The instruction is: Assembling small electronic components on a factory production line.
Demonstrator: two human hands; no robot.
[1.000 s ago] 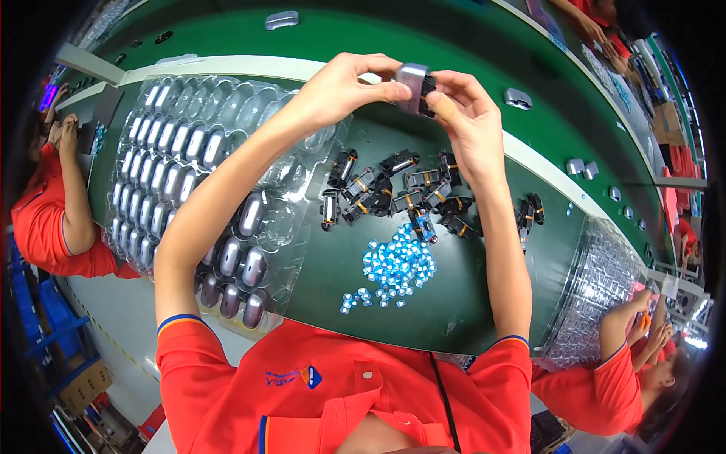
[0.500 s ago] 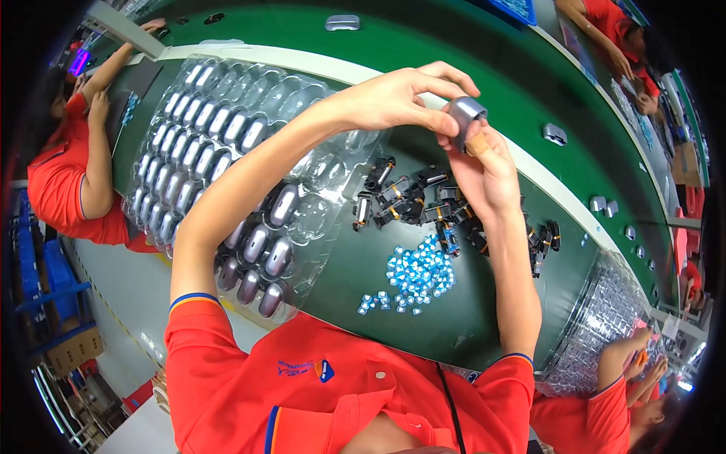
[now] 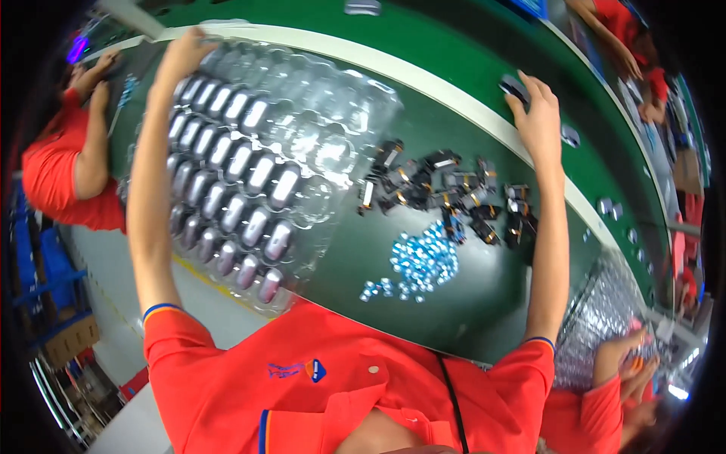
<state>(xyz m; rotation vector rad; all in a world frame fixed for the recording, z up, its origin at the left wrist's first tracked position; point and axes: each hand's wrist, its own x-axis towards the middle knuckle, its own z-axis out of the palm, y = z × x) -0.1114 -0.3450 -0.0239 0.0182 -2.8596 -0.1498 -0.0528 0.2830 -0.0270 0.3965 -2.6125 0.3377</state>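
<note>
My left hand [image 3: 187, 57] reaches to the far left corner of a clear plastic blister tray [image 3: 333, 113]. Its fingers curl over the outermost cells, blurred, and what lies under them is hidden. Rows of rounded grey cases [image 3: 240, 161] sit in the tray, some cells at its right being bare. Over the green conveyor belt, my right hand [image 3: 538, 113] has its thumb and fingers around a small dark grey case [image 3: 513, 88] at the belt's near side.
Black small parts with orange strips [image 3: 431, 181] lie heaped mid-table, with a pile of small blue-and-white pieces [image 3: 423, 261] nearer me. A pale rail [image 3: 469, 98] edges the belt, where more cases [image 3: 609, 208] lie. Clear bubbled plastic [image 3: 605, 321] is at right. People in red work on both sides.
My hands have moved apart: the left swung left to the tray's far corner, and the right carried the grey case rightward and outward over the belt. My view has shifted slightly.
</note>
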